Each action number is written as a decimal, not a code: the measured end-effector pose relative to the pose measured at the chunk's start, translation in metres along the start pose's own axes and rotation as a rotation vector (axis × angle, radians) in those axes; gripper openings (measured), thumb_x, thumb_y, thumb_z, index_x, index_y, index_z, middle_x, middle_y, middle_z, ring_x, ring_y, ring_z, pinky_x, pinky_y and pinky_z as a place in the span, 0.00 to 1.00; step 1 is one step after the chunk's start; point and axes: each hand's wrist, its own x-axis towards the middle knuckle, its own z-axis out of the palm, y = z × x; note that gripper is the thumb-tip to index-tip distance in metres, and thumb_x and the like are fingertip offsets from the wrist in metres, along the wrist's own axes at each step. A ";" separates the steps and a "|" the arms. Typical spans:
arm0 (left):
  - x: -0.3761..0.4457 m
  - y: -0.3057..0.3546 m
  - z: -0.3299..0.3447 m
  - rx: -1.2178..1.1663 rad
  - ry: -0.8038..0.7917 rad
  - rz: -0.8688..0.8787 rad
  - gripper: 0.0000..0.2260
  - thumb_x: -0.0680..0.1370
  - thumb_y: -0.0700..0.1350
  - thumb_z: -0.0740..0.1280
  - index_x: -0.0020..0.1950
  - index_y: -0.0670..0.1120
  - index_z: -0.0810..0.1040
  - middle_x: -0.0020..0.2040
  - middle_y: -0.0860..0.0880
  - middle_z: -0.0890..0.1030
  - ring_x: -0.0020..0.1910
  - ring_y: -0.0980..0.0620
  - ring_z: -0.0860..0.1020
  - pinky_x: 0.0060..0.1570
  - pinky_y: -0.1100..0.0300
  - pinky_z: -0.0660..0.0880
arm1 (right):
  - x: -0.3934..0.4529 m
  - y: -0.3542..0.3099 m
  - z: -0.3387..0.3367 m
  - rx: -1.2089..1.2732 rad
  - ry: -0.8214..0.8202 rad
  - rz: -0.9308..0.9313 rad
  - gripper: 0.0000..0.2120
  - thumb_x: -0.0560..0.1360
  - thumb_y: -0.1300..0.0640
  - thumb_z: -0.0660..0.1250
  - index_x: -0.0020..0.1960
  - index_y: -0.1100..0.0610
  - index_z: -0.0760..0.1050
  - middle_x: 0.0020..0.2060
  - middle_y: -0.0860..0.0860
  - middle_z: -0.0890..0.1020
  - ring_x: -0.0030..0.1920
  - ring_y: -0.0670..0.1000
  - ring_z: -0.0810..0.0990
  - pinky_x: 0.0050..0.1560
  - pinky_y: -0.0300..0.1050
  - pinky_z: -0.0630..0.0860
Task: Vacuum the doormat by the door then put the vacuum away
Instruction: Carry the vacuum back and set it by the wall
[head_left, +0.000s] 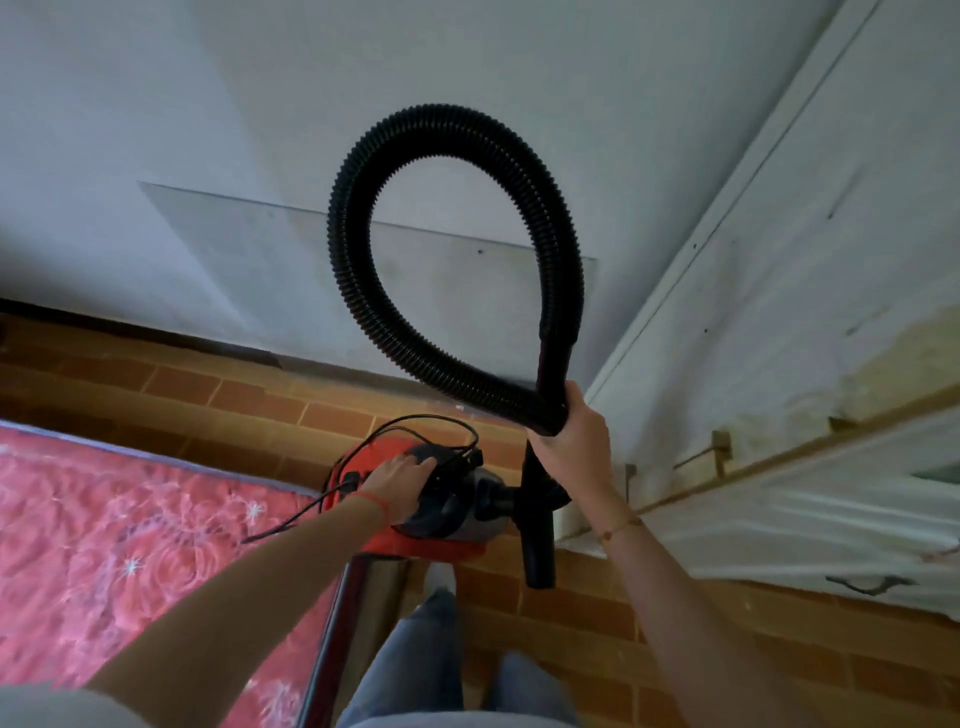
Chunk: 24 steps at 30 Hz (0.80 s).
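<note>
A red and black canister vacuum (415, 535) hangs above the brick floor, close to the white wall. My left hand (402, 483) grips the dark handle on top of it. Its black ribbed hose (452, 171) arcs up in a big loop in front of the wall. My right hand (574, 436) holds the hose's rigid end where it meets the black nozzle tube (537, 540), which points down. A thin black power cord (415, 423) loops loosely over the vacuum top. No doormat shows in this view.
A red floral mattress (130, 545) lies at the left with a dark frame edge. A clear panel (249, 270) leans on the wall. A white door (779, 312) with worn paint stands at the right. My jeans and shoe (441, 577) are below.
</note>
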 end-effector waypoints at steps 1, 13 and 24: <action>0.015 -0.006 -0.005 0.023 -0.013 0.008 0.30 0.76 0.40 0.63 0.77 0.43 0.57 0.67 0.40 0.71 0.65 0.40 0.71 0.60 0.50 0.69 | 0.011 0.002 0.007 -0.002 0.010 0.019 0.17 0.70 0.56 0.73 0.56 0.53 0.74 0.37 0.47 0.81 0.39 0.49 0.82 0.37 0.46 0.80; 0.217 -0.058 0.017 0.103 -0.125 0.063 0.30 0.77 0.40 0.63 0.77 0.44 0.55 0.69 0.42 0.68 0.69 0.42 0.66 0.65 0.52 0.64 | 0.144 0.098 0.117 -0.033 0.042 0.093 0.27 0.68 0.41 0.62 0.62 0.55 0.73 0.39 0.47 0.81 0.39 0.49 0.81 0.35 0.45 0.79; 0.360 -0.074 0.123 0.103 -0.092 0.050 0.24 0.80 0.39 0.56 0.76 0.46 0.56 0.67 0.43 0.70 0.67 0.44 0.67 0.65 0.54 0.64 | 0.191 0.234 0.232 -0.143 -0.020 0.118 0.16 0.70 0.57 0.73 0.56 0.54 0.73 0.41 0.47 0.81 0.40 0.49 0.82 0.35 0.39 0.77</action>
